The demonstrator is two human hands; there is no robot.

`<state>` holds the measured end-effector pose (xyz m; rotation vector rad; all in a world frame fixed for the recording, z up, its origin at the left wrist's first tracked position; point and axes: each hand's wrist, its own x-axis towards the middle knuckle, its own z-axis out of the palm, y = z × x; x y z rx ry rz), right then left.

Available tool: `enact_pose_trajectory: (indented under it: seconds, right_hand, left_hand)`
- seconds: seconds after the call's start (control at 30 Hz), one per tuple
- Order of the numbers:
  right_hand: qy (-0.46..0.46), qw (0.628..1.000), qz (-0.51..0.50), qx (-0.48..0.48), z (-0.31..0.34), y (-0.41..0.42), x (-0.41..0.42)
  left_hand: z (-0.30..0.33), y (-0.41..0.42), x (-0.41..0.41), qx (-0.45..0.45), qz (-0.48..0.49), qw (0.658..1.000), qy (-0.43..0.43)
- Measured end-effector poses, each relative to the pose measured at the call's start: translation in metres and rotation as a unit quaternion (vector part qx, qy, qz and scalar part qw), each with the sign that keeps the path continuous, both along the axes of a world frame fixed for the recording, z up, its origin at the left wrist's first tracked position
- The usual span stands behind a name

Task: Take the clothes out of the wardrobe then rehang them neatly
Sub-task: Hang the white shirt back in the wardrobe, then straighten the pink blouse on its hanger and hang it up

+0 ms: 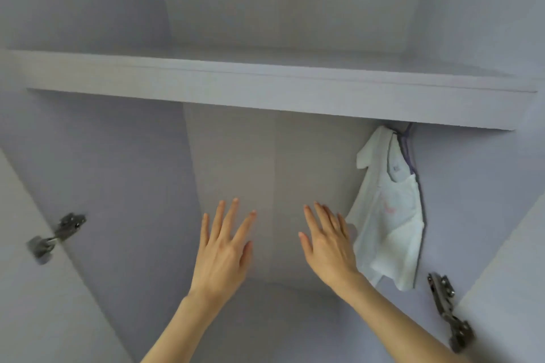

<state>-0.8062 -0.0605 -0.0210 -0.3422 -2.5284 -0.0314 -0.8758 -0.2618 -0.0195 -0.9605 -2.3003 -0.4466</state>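
Filling nearly the whole view is one open wardrobe [88, 156], pale lilac-grey inside, with a seam running down the middle of its back panel. One shelf [265, 91] spans it from side to side, and above that shelf lies a second, upper compartment. Two doors stand swung outward, one door [35, 289] at the left edge and the other door [507, 289] at the right.

One white shirt [389, 215] hangs in the lower compartment, in the far right corner just under the shelf, close against the right wall; a darker purple strip shows along its right edge, and what holds it up cannot be made out.

Two bare forearms reach up into the lower compartment. The left hand [224, 253] has its fingers straight and spread, holding nothing. The right hand [327, 247] is likewise flat with straight fingers, empty, its outer edge just beside the shirt's lower hem; contact cannot be told.

Two metal hinges show: one hinge [56, 234] on the left, another hinge [451, 312] on the right.
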Motion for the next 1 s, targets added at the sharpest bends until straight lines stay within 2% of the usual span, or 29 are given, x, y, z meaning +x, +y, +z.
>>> enact_pose_trajectory:
  seconds: [0.13, 0.27, 0.47, 0.57, 0.67, 0.8, 1.0]
  right_hand:
    - [-0.073, 0.991, 0.105, -0.025, -0.038, -0.068, -0.015]
    - [-0.115, 0.968, 0.220, -0.036, -0.056, -0.152, -0.012]
    - [-0.109, 0.908, 0.402, -0.043, -0.061, -0.284, 0.021]
    - [-0.143, 0.868, 0.473, -0.047, -0.069, -0.351, 0.058]
    - [-0.191, 0.821, 0.536, -0.041, -0.082, -0.411, 0.112]
    - [-0.217, 0.751, 0.623, -0.041, -0.100, -0.477, 0.188]
    - [-0.241, 0.633, 0.735, -0.026, -0.125, -0.561, 0.303]
  left_hand:
    - [-0.053, -0.081, 0.026, -0.058, 0.111, 0.988, -0.094]
    - [-0.074, -0.176, 0.074, -0.074, 0.225, 0.958, -0.163]
    - [-0.082, -0.309, 0.188, -0.025, 0.421, 0.880, -0.217]
    - [-0.083, -0.348, 0.263, 0.066, 0.510, 0.827, -0.228]
    - [-0.096, -0.372, 0.343, 0.135, 0.593, 0.752, -0.254]
    - [-0.112, -0.400, 0.446, 0.167, 0.666, 0.662, -0.301]
    - [-0.122, -0.419, 0.594, 0.207, 0.759, 0.535, -0.307]
